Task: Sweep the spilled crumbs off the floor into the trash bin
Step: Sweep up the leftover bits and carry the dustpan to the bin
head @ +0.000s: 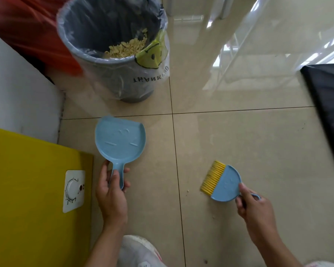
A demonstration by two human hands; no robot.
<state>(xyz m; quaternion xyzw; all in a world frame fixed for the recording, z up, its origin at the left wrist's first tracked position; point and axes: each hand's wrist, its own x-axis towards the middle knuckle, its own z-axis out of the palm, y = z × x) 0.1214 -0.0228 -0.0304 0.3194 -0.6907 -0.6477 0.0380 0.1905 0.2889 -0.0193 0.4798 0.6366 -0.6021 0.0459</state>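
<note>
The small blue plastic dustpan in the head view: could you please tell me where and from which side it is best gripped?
Grip the blue plastic dustpan by its narrow handle, coming from the near side. The handle points toward the person, its wide flat pan toward the grey lined trash bin. The left hand already wraps it that way.

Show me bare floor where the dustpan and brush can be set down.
Widest free patch: tile between the dustpan, brush and black mat. Also free: tile right of the bin, toward the mat. Crowded: the strip between the bin, white wall and yellow panel.
</note>
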